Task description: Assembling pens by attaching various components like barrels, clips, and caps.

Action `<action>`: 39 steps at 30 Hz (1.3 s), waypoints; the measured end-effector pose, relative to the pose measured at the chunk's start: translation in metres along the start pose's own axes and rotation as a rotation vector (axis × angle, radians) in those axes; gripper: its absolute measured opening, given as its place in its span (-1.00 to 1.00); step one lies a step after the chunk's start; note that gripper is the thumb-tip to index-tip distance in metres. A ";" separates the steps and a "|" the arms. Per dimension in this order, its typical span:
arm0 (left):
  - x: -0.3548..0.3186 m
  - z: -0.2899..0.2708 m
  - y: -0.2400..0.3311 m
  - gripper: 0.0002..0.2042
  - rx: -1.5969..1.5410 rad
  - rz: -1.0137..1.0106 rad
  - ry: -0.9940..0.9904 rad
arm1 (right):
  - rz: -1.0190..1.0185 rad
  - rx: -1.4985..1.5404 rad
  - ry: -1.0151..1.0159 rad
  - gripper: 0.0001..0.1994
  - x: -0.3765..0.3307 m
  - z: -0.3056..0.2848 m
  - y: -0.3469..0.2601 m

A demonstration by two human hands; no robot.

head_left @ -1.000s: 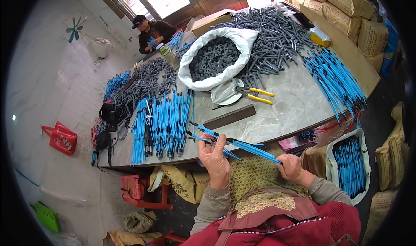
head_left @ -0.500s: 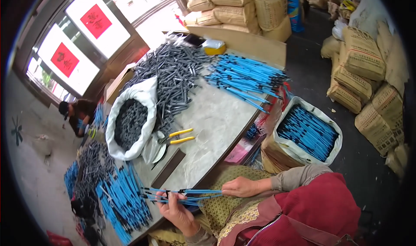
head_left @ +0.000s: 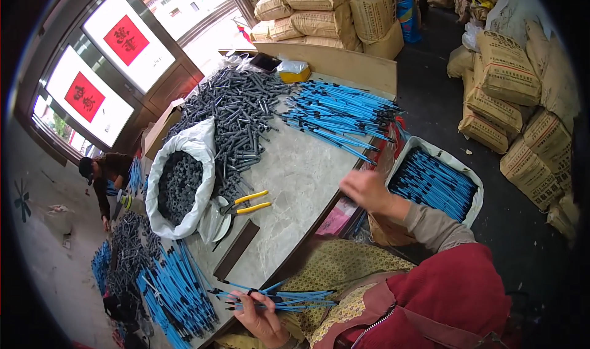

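White sack [head_left: 198,147] holds dark grey plastic pieces [head_left: 178,186].

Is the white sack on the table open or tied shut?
Open. The white sack has its mouth rolled back and spread wide, showing dark grey tubes filling it near the rim.

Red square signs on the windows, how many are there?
2: one red square sign on the upper window, another red square sign lower left. More may be hidden.

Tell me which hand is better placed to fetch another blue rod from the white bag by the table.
Right hand: empty, raised beside the white bag. Left hand grips a rod bundle.
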State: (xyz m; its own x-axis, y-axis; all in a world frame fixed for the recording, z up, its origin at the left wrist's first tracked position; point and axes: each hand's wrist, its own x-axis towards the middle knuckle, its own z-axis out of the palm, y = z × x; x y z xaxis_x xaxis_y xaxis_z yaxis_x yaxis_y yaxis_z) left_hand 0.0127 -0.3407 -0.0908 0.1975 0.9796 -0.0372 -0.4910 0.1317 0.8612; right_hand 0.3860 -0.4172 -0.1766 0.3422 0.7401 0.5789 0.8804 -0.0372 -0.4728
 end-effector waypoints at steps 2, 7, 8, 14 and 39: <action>-0.003 0.012 -0.001 -0.80 0.080 -0.004 0.014 | -0.009 -0.235 0.138 -0.83 0.012 -0.017 0.019; -0.002 -0.002 -0.009 -0.77 0.086 -0.054 -0.205 | -0.013 -0.633 0.206 -0.85 0.024 -0.034 0.062; -0.003 0.001 -0.009 -0.75 0.096 -0.052 -0.232 | -0.019 -0.631 0.208 -0.85 0.022 -0.031 0.070; -0.006 -0.005 -0.005 -0.73 0.006 -0.125 -0.252 | 0.297 -0.401 -0.011 -0.82 0.036 -0.030 0.078; 0.015 0.017 -0.019 -0.90 0.025 -0.104 -0.087 | 0.186 0.202 -0.084 -0.80 0.062 -0.031 0.068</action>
State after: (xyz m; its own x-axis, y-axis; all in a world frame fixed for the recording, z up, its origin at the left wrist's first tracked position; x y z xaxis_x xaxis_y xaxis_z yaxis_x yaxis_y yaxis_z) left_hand 0.0396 -0.3309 -0.0986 0.3199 0.9437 -0.0840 -0.4429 0.2273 0.8673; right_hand 0.4777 -0.3940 -0.1525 0.4560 0.7865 0.4166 0.7190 -0.0497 -0.6933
